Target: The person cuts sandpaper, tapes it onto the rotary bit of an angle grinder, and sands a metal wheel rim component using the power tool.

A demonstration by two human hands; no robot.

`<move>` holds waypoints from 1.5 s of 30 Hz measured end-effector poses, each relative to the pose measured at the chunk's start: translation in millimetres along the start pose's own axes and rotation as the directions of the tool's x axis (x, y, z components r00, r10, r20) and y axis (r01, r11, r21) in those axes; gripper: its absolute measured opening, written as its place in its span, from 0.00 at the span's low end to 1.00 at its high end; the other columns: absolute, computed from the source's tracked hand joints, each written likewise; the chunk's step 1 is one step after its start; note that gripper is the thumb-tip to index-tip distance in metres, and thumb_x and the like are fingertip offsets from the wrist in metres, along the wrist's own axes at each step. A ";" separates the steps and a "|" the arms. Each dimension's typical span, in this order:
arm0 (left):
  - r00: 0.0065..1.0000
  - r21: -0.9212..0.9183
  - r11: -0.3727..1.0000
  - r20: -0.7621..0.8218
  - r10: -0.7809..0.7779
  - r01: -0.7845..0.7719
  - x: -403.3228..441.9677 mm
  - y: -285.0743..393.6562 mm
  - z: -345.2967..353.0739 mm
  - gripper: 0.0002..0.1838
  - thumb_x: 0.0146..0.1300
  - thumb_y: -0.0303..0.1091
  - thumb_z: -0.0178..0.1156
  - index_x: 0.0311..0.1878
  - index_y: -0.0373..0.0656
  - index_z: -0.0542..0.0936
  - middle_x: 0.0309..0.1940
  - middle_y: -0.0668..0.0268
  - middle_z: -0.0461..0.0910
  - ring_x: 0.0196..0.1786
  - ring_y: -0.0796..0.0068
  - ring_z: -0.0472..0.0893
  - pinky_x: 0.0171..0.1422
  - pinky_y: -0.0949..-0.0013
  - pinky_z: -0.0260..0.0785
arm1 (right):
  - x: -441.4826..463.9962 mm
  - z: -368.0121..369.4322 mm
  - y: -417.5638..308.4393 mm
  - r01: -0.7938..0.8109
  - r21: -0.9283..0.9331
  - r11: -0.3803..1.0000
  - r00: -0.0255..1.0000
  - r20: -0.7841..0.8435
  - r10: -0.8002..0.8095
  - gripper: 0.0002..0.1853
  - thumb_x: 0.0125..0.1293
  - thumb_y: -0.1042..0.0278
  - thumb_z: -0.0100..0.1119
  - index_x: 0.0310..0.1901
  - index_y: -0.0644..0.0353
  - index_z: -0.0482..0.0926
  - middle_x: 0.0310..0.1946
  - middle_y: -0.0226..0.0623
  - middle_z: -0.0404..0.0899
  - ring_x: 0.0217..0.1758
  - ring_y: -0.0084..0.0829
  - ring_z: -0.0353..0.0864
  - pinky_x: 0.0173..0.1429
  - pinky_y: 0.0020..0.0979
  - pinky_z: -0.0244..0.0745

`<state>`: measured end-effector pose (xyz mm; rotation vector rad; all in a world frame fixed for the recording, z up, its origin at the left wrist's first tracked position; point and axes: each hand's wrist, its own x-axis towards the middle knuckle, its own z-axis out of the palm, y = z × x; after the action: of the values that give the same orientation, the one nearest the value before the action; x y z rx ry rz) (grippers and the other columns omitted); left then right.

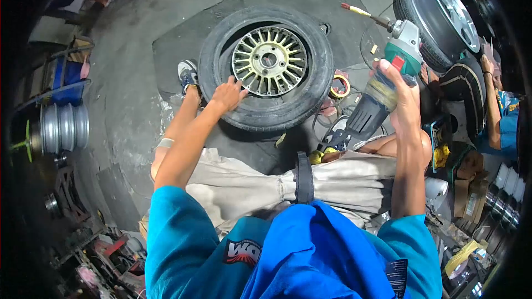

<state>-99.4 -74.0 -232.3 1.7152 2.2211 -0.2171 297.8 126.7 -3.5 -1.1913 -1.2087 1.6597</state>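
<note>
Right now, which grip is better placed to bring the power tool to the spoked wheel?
Probably the right grip: it holds the power tool, while the left grip is over the tyre without any tool.

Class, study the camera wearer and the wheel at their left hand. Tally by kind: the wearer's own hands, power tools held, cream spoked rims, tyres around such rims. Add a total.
Hands (left hand, right hand): 2
Power tool: 1
Cream spoked rim: 1
Tyre: 1
Total: 5
</note>
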 end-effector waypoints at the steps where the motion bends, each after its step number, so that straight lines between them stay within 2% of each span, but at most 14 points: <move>1: 0.995 -0.113 0.993 -0.104 0.006 -0.018 -0.1 8.4 -14.5 0.28 0.82 0.55 0.55 0.53 0.37 0.88 0.54 0.43 0.86 0.58 0.40 0.88 0.63 0.45 0.81 | 0.6 -2.1 4.1 0.004 -0.035 0.999 0.999 0.048 -0.002 0.24 0.64 0.60 0.81 0.57 0.62 0.83 0.47 0.38 0.89 0.47 0.31 0.90 0.53 0.35 0.85; 4: 0.955 -0.480 0.846 -0.276 0.104 -0.231 8.1 47.6 -77.7 0.26 0.79 0.53 0.61 0.58 0.37 0.87 0.53 0.44 0.88 0.59 0.43 0.87 0.65 0.47 0.79 | -3.9 1.0 7.3 0.032 -0.086 0.996 0.994 0.108 -0.023 0.24 0.62 0.62 0.82 0.55 0.63 0.83 0.45 0.37 0.90 0.45 0.28 0.90 0.52 0.34 0.86; 5: 0.961 -0.619 0.741 -0.240 0.139 -0.262 3.4 69.7 -108.0 0.28 0.78 0.54 0.63 0.67 0.40 0.85 0.57 0.50 0.88 0.58 0.62 0.88 0.61 0.58 0.80 | -7.4 4.0 5.9 -0.016 -0.083 0.996 0.988 0.153 0.029 0.23 0.60 0.65 0.83 0.53 0.62 0.83 0.42 0.35 0.88 0.41 0.28 0.89 0.49 0.34 0.86; 7: 0.980 -0.894 0.410 -0.124 0.155 -0.178 -7.9 119.2 -150.3 0.27 0.80 0.51 0.65 0.68 0.39 0.84 0.57 0.64 0.89 0.58 0.77 0.86 0.59 0.72 0.79 | -14.7 11.2 5.4 0.003 -0.082 0.997 0.975 0.221 0.015 0.23 0.57 0.70 0.82 0.52 0.63 0.82 0.40 0.33 0.87 0.37 0.27 0.89 0.45 0.34 0.88; 10: 0.928 -0.938 0.121 -0.291 0.234 -0.325 -31.1 185.3 -192.1 0.35 0.77 0.55 0.68 0.71 0.34 0.80 0.60 0.57 0.87 0.61 0.70 0.85 0.66 0.65 0.77 | -18.5 20.3 10.4 0.155 -0.133 0.979 0.947 0.302 -0.110 0.34 0.55 0.69 0.83 0.62 0.65 0.77 0.48 0.37 0.86 0.48 0.28 0.88 0.54 0.34 0.87; 13: 0.921 -0.957 -0.026 -0.284 0.268 -0.288 -49.3 224.0 -216.1 0.39 0.75 0.60 0.68 0.74 0.37 0.76 0.64 0.62 0.83 0.67 0.73 0.81 0.74 0.65 0.72 | -27.6 35.1 -1.5 0.202 -0.079 0.976 0.900 0.408 -0.153 0.39 0.53 0.69 0.83 0.66 0.66 0.74 0.51 0.38 0.85 0.53 0.28 0.86 0.59 0.33 0.84; 14: 0.931 -0.958 -0.029 -0.284 0.229 -0.285 -53.2 229.0 -218.1 0.38 0.75 0.58 0.70 0.74 0.36 0.75 0.65 0.61 0.82 0.65 0.71 0.82 0.73 0.63 0.73 | -29.8 37.3 -6.2 0.210 -0.059 0.976 0.892 0.420 -0.166 0.39 0.53 0.69 0.83 0.66 0.66 0.74 0.51 0.38 0.85 0.53 0.28 0.86 0.59 0.33 0.84; 16: 0.952 -0.926 -0.334 -0.248 0.179 -0.178 -56.0 236.0 -202.6 0.35 0.74 0.54 0.73 0.70 0.34 0.77 0.64 0.59 0.83 0.65 0.70 0.83 0.72 0.62 0.75 | -33.3 41.0 -14.4 0.293 -0.105 0.950 0.864 0.455 -0.216 0.40 0.52 0.71 0.83 0.66 0.66 0.73 0.52 0.38 0.84 0.54 0.28 0.85 0.60 0.33 0.84; 19: 0.932 -0.835 -0.460 -0.361 0.042 -0.302 -76.5 249.3 -211.5 0.34 0.69 0.52 0.78 0.65 0.33 0.81 0.57 0.59 0.86 0.55 0.74 0.87 0.62 0.68 0.79 | -40.9 47.1 -19.0 0.302 -0.041 0.952 0.838 0.487 -0.245 0.43 0.50 0.71 0.83 0.68 0.66 0.71 0.53 0.39 0.83 0.56 0.28 0.85 0.61 0.34 0.83; 26: 0.938 -0.842 -0.429 -0.345 -0.037 -0.327 -80.5 252.4 -208.2 0.31 0.67 0.47 0.80 0.61 0.31 0.84 0.52 0.60 0.88 0.50 0.74 0.88 0.60 0.68 0.80 | -48.4 58.1 8.2 0.419 -0.073 0.905 0.857 0.361 -0.367 0.42 0.49 0.72 0.83 0.65 0.66 0.68 0.54 0.42 0.81 0.56 0.31 0.84 0.60 0.36 0.83; 36: 0.943 -0.858 -0.422 -0.333 0.024 -0.292 -56.0 249.2 -177.8 0.33 0.71 0.54 0.75 0.62 0.29 0.84 0.49 0.60 0.89 0.50 0.77 0.86 0.58 0.70 0.79 | -28.0 46.0 38.8 0.182 -0.040 0.982 0.916 0.371 -0.155 0.38 0.53 0.73 0.80 0.65 0.63 0.71 0.52 0.35 0.81 0.54 0.27 0.82 0.60 0.32 0.80; 37: 0.940 -0.873 -0.392 -0.337 0.056 -0.290 -50.6 247.9 -173.1 0.29 0.78 0.49 0.69 0.64 0.30 0.82 0.55 0.60 0.87 0.56 0.76 0.85 0.65 0.69 0.77 | -25.5 43.8 40.9 0.177 -0.052 0.983 0.916 0.375 -0.145 0.38 0.53 0.73 0.80 0.65 0.63 0.71 0.52 0.35 0.81 0.54 0.27 0.82 0.60 0.32 0.80; 42: 0.934 -0.861 -0.380 -0.355 -0.025 -0.338 -42.1 262.7 -164.3 0.28 0.80 0.51 0.66 0.63 0.30 0.83 0.54 0.60 0.87 0.55 0.78 0.84 0.63 0.72 0.75 | -25.5 47.4 42.5 0.332 -0.167 0.928 0.904 0.337 -0.263 0.36 0.58 0.67 0.83 0.64 0.64 0.72 0.51 0.35 0.82 0.52 0.25 0.82 0.60 0.32 0.80; 45: 0.887 -0.857 -0.242 -0.410 -0.215 -0.455 -35.9 273.7 -156.9 0.34 0.78 0.60 0.65 0.57 0.28 0.86 0.41 0.59 0.89 0.43 0.79 0.83 0.51 0.67 0.78 | -23.0 50.6 47.4 0.414 -0.161 0.896 0.881 0.320 -0.349 0.36 0.59 0.65 0.84 0.62 0.66 0.72 0.50 0.37 0.83 0.53 0.26 0.83 0.60 0.33 0.80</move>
<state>146.2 15.2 -52.0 0.8002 1.2148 1.7926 253.7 79.2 -37.2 -0.7811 -1.7283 1.4460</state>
